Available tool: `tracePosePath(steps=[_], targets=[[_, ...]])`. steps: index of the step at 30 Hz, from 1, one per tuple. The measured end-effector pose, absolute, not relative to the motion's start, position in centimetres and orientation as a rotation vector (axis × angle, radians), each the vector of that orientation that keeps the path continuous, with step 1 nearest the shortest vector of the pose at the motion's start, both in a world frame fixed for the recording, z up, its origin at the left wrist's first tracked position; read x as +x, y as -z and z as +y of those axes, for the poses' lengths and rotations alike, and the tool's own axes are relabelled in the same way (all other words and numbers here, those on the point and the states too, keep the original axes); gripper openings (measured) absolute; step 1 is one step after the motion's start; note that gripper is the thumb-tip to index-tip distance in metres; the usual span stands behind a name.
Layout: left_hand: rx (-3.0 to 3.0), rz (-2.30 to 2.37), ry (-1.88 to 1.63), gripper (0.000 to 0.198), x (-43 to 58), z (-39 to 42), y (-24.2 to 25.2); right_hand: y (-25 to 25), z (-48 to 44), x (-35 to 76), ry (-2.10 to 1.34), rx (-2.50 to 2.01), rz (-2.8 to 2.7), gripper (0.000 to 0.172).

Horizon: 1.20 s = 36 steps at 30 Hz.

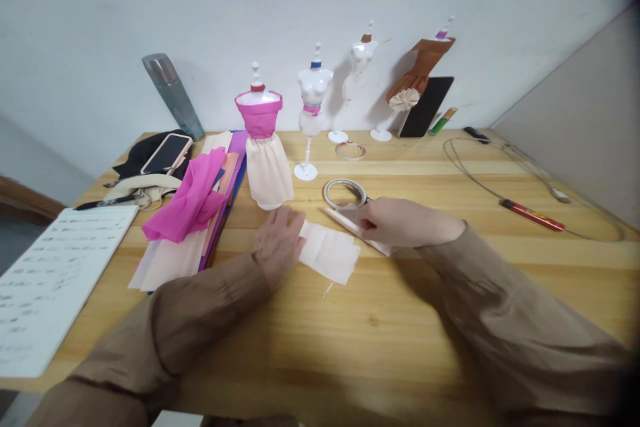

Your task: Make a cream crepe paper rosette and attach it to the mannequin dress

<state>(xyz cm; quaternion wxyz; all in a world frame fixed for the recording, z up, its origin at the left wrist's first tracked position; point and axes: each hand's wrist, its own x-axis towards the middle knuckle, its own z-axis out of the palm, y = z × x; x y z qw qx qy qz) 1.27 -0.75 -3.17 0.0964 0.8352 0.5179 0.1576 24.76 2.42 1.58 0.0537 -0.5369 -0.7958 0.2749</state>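
On the pale wooden tabletop (380,347), we take as our landmark the small white dress form in a bright pink top and gathered cream skirt (269,170). In front of it and a little to its right lies a pale, pinkish-white crinkled sheet (327,252), thin like crepe paper. We see a roughly four-sided piece, lightly creased, with an uneven right edge; it lies slanted, almost flat.

Our left hand (280,247), just in front of the dress form, lies palm down with its fingers at the sheet's left edge. It is blurred, and we cannot tell whether it grips the sheet or only rests there.

Our right hand (400,221), farther to the right of the dress form, is closed in a narrow pinch on a long folded white strip (345,220). That strip reaches just behind the sheet. A white tape ring (327,195) sits to the right of the dress form, close by the strip's far end. To the dress form's left, crumpled bright pink material (187,200) lies over a stack of coloured sheets (235,170).
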Motion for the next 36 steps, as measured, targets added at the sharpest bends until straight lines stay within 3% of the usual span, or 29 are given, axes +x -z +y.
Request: tracePosePath(steps=[3, 5, 10, 16, 21, 25, 36], targets=[[2.530, 1.491, -0.400, 0.016, 1.1, -0.5, 3.3, -3.1, 3.0, 26.1, -0.766, -1.785, -2.539, 0.016], [2.497, 1.478, -0.450, 0.013, 1.1, -0.2, 3.7, -3.8, 3.1, 26.8, -0.932, -1.701, -2.510, 0.018], [2.281, 1.444, -0.586, 0.036, 1.0, 0.5, 4.1, -4.6, 3.1, 27.4, -1.244, -1.572, -2.373, 0.028], [2.259, 1.383, -0.552, 0.015, 1.0, 0.8, 3.9, -5.6, 2.6, 27.8, -1.351, -1.390, -2.292, 0.035], [2.301, 1.378, -0.619, 0.014, 1.2, 0.6, 3.8, -5.0, 3.0, 28.2, -1.154, -1.361, -1.885, 0.035], [2.409, 1.195, -0.696, 0.014, 1.4, 0.2, 3.2, -4.1, 3.6, 28.0, -1.264, -1.321, -1.621, 0.032], [2.087, 1.169, -0.724, 0.029, 5.2, 2.8, 0.4, -4.0, 3.7, 27.5, -1.314, -1.456, -1.705, 0.033]])
